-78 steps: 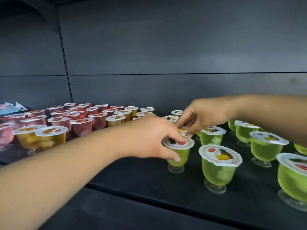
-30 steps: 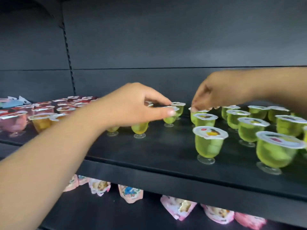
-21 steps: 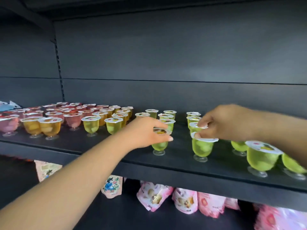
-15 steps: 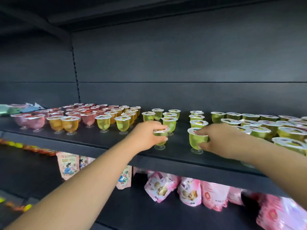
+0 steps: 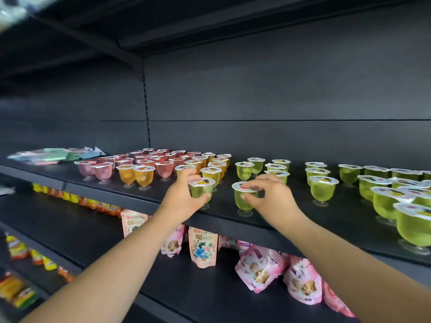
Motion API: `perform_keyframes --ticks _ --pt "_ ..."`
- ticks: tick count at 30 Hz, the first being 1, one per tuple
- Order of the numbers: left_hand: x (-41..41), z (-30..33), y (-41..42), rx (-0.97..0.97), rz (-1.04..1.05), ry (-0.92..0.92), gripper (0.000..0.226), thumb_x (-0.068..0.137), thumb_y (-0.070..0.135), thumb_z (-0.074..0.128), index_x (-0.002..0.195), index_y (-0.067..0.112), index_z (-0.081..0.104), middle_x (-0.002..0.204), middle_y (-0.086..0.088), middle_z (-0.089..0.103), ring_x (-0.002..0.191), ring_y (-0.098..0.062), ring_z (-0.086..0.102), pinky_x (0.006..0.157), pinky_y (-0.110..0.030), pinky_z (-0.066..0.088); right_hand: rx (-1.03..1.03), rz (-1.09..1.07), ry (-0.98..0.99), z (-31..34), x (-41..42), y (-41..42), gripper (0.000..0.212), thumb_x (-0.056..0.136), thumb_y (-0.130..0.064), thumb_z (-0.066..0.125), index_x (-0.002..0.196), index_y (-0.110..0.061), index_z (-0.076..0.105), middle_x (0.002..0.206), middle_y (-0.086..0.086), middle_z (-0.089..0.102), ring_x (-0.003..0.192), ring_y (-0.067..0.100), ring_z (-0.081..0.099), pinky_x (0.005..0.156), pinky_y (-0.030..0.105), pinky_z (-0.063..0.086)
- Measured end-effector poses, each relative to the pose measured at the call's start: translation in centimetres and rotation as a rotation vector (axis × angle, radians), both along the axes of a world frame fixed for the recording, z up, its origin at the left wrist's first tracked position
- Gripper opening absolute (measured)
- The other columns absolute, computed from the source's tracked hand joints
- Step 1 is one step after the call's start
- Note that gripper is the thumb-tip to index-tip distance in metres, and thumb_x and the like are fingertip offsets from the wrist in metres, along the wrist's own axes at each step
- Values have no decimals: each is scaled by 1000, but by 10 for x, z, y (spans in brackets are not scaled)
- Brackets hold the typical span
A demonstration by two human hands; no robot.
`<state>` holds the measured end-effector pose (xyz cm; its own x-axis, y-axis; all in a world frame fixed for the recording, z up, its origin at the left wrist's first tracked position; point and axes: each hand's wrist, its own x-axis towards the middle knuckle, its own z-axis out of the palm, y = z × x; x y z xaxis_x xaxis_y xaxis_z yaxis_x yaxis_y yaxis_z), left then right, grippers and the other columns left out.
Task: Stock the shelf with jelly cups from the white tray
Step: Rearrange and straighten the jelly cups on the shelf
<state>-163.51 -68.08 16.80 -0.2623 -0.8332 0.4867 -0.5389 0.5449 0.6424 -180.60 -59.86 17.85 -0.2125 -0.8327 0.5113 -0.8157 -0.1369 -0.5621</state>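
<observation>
Two green jelly cups are gripped near the front edge of the dark shelf [image 5: 233, 213]. The left cup [image 5: 202, 191] is clasped by the curled fingers of the left hand [image 5: 180, 199]. The right cup [image 5: 245, 198] is pinched at its lid and side by the right hand [image 5: 270, 195]. Red, orange and green cups are ranged behind.

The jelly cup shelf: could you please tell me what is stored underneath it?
Under the shelf stand pink snack pouches on the lower shelf, with small yellow and orange packets further left. The forearms cover some pouches, and whatever lies further back is in shadow.
</observation>
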Motion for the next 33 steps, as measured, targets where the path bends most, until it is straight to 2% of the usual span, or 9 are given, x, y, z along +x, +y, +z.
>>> perform_keyframes --ticks 5,10,14,18,22,26,31,33 --pt "32 -6 -42 -22 91 8 39 83 18 66 119 17 52 128 -1 47 108 -6 43 93 -19 34 42 64 -85 -8 29 -41 35 83 -15 68 114 -18 54 134 -2 34 100 2 35 78 0 20" --pt "48 -10 -66 113 39 65 49 81 20 70 121 25 41 117 7 49 101 -16 58 92 -34 49 148 101 -92 -1 44 -71 51 81 -15 69 126 -22 45 140 1 31 113 11 42 85 9 25" --pt "56 -14 -77 142 18 86 51 79 26 72 113 37 36 121 2 55 102 -18 59 94 -42 48 193 165 -67 -6 54 -84 61 78 -16 73 129 -26 42 137 1 32 103 8 41 89 13 30" --pt "58 -20 -82 124 29 106 54 78 29 72 119 35 38 112 2 61 94 -12 62 90 -35 51 228 186 -120 -6 55 -96 60 77 -18 73 126 -28 40 127 5 50 107 18 52 87 21 41" --pt "60 -15 -83 189 2 111 65 77 29 73 130 27 35 106 3 60 90 -9 62 85 -27 48 218 157 -54 -7 56 -100 65 79 -19 72 132 -29 36 129 6 47 110 19 50 85 21 38" --pt "60 -13 -84 216 6 106 70 77 30 73 135 20 34 119 -2 62 100 -12 58 90 -27 45 207 139 -4 -8 57 -97 69 80 -16 71 135 -29 34 129 8 47 111 22 51 88 23 40" --pt "56 -13 -82 218 -10 72 59 78 25 73 128 13 44 124 -3 61 95 -8 56 90 -25 44 193 132 19 -9 59 -92 73 80 -17 71 139 -28 29 130 10 49 113 22 52 91 24 40" --pt "58 -14 -82 239 -39 83 67 77 25 74 133 13 39 129 -3 58 103 -10 57 94 -27 43 201 121 6 -9 59 -91 80 80 -19 71 143 -30 22 130 10 50 114 24 53 93 27 42"
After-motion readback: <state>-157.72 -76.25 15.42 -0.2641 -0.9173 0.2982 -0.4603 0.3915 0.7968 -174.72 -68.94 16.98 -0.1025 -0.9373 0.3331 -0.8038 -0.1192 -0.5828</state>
